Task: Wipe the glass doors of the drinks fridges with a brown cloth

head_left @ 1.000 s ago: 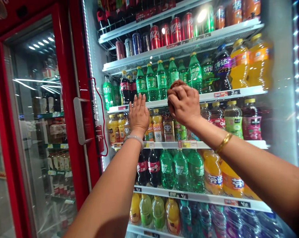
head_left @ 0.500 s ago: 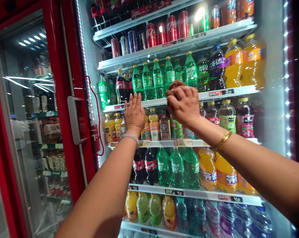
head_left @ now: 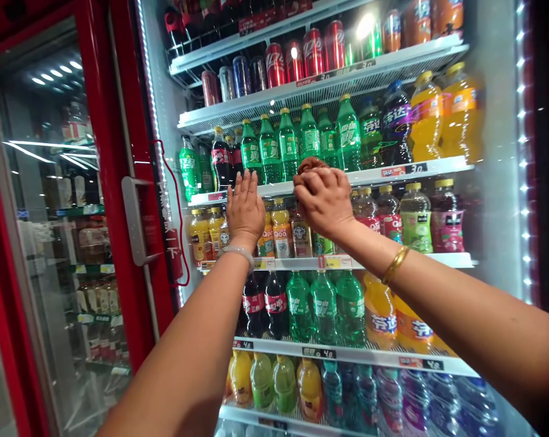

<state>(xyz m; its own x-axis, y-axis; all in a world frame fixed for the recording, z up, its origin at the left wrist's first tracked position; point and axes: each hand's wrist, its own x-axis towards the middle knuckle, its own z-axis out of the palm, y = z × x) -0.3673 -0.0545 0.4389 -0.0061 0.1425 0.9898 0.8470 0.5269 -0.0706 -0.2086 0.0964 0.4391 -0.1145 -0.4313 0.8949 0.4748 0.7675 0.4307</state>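
My right hand (head_left: 325,197) is closed around a crumpled brown cloth (head_left: 311,165), which shows above the knuckles, in front of the shelf edge under the green bottles (head_left: 289,142). To its left, my left hand (head_left: 246,206) is raised with its palm forward and fingers stretched upward, holding nothing. It is in front of the shelf edge (head_left: 274,189) and the small juice bottles (head_left: 281,227). Whether either hand touches a glass pane cannot be made out. A pale bangle circles my left wrist, a gold one my right.
Red cans (head_left: 313,51) stand on an upper shelf, large orange bottles (head_left: 427,115) at the right. Lower shelves hold more bottles (head_left: 324,306). A white door handle (head_left: 136,221) on a red frame is at the left, beside another glass-fronted cooler (head_left: 42,182).
My right hand has moved left and slightly down with the brown cloth, closer to my left hand. My left hand has barely moved.
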